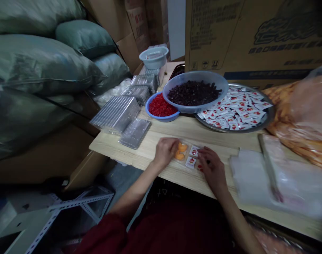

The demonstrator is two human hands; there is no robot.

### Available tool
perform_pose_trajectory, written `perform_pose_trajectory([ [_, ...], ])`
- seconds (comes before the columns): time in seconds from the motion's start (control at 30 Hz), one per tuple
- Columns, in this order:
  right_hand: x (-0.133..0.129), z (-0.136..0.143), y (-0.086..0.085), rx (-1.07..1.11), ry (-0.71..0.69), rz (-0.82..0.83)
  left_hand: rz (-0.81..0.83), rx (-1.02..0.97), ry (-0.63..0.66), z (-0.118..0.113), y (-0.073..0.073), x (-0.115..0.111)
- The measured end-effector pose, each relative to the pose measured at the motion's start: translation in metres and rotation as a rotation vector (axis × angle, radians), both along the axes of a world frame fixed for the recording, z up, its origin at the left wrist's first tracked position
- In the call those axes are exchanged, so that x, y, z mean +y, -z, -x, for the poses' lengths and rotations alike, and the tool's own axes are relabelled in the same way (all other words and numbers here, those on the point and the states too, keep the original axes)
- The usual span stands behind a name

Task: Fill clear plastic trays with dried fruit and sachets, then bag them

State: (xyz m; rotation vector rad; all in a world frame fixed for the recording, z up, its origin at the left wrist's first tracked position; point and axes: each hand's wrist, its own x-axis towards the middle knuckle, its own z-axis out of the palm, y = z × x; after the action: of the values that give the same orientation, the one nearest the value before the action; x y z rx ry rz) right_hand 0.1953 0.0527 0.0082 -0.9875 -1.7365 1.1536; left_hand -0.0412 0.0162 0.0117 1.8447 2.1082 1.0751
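A shallow clear plastic tray (187, 152) lies on the table in front of me. Orange crescent-shaped pieces (180, 155) fill its left part. Two white sachets with red print (190, 162) lie in the middle. My left hand (166, 151) grips the tray's left edge with curled fingers. Over the tray's right end, my right hand (212, 169) is closed, thumb and fingers bent inward. Its fingertips are beside the upper sachet. Small red and dark bits show under and between these fingers, but I cannot tell what they hold.
Behind the tray stand a blue bowl of red pieces (162, 106), a bowl of dark pieces (195, 93) and a metal platter of sachets (236, 109). Stacked clear trays (116, 113) are at left. Plastic bags (272, 173) lie at right, with a large cardboard box (256, 38) behind.
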Motion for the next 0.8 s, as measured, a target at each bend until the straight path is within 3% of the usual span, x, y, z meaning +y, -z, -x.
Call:
perform_pose_trajectory([
  [0.07,-0.007,-0.011,0.022,-0.229,0.0,-0.25,-0.034,0.054,-0.188,0.032,-0.015,-0.006],
  [0.17,-0.022,-0.031,0.045,-0.417,-0.049,-0.408,-0.137,0.196,-0.509,0.087,-0.04,-0.019],
  [0.23,-0.03,-0.043,0.049,-0.443,-0.032,-0.44,-0.189,0.265,-0.633,0.118,-0.052,-0.028],
  [0.3,-0.033,-0.05,0.045,-0.441,-0.001,-0.436,-0.18,0.255,-0.669,0.139,-0.058,-0.034],
  [0.4,-0.033,-0.053,0.031,-0.421,0.025,-0.411,-0.047,0.178,-0.682,0.151,-0.05,-0.037],
  [0.6,-0.033,-0.058,0.021,-0.337,0.07,-0.402,0.356,0.026,-0.541,0.142,-0.008,-0.045],
  [0.7,-0.036,-0.062,0.025,-0.291,0.069,-0.368,0.386,-0.049,-0.545,0.144,0.004,-0.048],
  [0.8,-0.037,-0.061,0.027,-0.269,0.071,-0.334,0.394,-0.083,-0.541,0.153,0.006,-0.046],
])
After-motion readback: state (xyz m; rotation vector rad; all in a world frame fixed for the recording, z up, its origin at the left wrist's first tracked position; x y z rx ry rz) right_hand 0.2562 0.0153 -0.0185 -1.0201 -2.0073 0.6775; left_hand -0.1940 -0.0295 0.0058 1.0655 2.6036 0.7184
